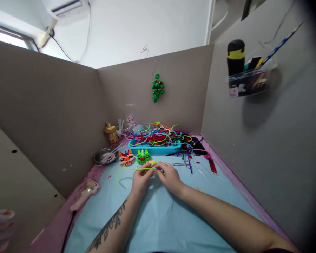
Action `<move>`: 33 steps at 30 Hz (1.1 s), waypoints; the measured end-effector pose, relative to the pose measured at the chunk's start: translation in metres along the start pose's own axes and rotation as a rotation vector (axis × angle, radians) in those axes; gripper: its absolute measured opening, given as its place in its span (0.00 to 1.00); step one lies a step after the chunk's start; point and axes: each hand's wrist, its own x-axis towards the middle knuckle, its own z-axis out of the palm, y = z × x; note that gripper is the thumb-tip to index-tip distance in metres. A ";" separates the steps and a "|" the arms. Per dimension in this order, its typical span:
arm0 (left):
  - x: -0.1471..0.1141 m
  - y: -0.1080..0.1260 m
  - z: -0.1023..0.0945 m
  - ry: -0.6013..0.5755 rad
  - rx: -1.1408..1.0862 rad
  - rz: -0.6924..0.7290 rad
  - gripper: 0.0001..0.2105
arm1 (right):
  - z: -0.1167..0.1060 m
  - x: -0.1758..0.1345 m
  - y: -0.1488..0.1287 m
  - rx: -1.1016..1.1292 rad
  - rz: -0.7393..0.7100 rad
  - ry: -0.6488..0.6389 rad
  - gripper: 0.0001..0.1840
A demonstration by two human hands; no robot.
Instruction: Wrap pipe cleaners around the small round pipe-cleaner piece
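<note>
My left hand (141,179) pinches a neon yellow-green pipe cleaner (129,168), whose free end curves out to the left over the cloth. Fingers of my right hand (170,176) are closed at the same spot, meeting the left fingertips on the strand. Between and behind the fingers shows a small yellow piece (152,163), mostly hidden, so its shape cannot be made out. Just beyond the hands sit a green animal-head figure (143,157) and an orange-and-white one (126,158), both made of fuzzy stems.
A blue tray (155,149) heaped with colourful pipe cleaners stands at the back. Scissors (180,164) lie to the right, a metal bowl (105,156) to the left. A pink glue gun (85,196) with a cord rests near the left edge. Grey partitions (126,91) enclose the table.
</note>
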 end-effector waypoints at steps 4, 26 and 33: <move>0.003 0.000 -0.003 0.046 -0.053 0.027 0.15 | -0.003 0.000 0.000 -0.058 -0.014 0.005 0.10; 0.003 0.001 -0.001 0.002 -0.161 -0.056 0.18 | -0.002 -0.002 -0.005 -0.001 -0.130 0.091 0.08; 0.006 0.006 -0.002 0.049 -0.143 -0.050 0.19 | 0.006 0.008 0.012 0.433 0.289 0.057 0.12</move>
